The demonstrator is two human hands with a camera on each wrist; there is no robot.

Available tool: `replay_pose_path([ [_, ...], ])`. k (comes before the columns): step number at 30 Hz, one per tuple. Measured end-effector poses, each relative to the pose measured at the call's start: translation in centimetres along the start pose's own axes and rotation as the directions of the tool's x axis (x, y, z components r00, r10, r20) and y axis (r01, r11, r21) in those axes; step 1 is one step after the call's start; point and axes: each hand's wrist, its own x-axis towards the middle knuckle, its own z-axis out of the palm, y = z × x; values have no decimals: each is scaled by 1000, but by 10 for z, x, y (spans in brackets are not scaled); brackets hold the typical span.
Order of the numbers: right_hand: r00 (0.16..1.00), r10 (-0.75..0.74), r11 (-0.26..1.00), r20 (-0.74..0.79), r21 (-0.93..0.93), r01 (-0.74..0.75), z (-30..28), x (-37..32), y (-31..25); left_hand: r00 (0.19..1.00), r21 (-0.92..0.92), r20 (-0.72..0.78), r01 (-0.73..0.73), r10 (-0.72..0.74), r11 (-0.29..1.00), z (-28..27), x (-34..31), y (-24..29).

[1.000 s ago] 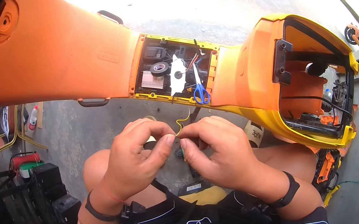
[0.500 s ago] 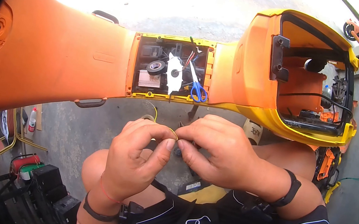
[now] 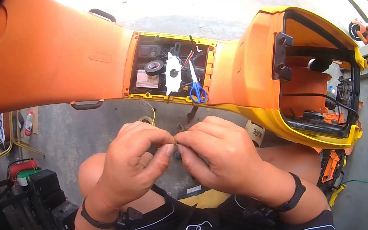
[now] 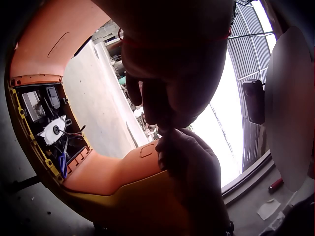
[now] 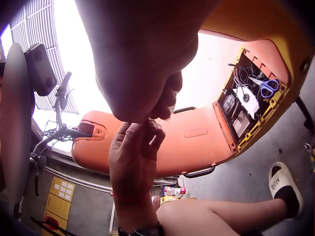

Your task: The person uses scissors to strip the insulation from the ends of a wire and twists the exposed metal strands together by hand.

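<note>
In the head view my left hand [image 3: 136, 155] and right hand [image 3: 221, 150] meet fingertip to fingertip in front of the vehicle body. Between them, thumbs and forefingers pinch a thin yellow wire [image 3: 154, 116], whose loose end curves up behind the left hand. The pinched part is mostly hidden by the fingertips. Past the hands, an open compartment [image 3: 207, 73] in the orange and yellow body holds blue-handled scissors [image 3: 198, 93], a roll of black tape [image 3: 154, 67] and a torn white piece [image 3: 172, 75] with a dark round spot.
The orange body [image 3: 67, 43] stretches left, with dark side handles [image 3: 87, 105]. On the right a yellow-rimmed opening [image 3: 308, 134] has a black cable across it. Black boxes [image 3: 48, 187] and a bottle [image 3: 29, 123] stand at lower left. A sandal [image 5: 285, 179] is on the floor.
The wire's loose end has swung from between the hands to the left, behind the left hand. Both hands stay joined at the fingertips. The vehicle has shifted slightly left in view.
</note>
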Motion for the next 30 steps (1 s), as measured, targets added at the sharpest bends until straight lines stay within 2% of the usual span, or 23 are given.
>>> replay_pose_path([
  [9,997,-31,999,65,-40,33,-6,3,0,998,36,51,-49,47,998,-2,1,0],
  [18,997,-78,992,-9,-100,76,1,6,1,998,-11,33,-46,46,999,1,0,1],
  [22,997,-68,997,-42,-46,66,0,7,0,999,-21,14,-48,48,999,2,-2,2],
  [24,997,-64,998,-43,-17,63,-1,7,0,999,-79,26,20,-18,997,0,-2,3],
  [26,1000,-15,997,-16,77,16,-2,6,3,999,-102,20,39,-37,994,0,-3,3],
  [30,1000,-22,990,-5,138,23,-4,6,5,998,-160,7,70,-70,985,-1,-4,1],
])
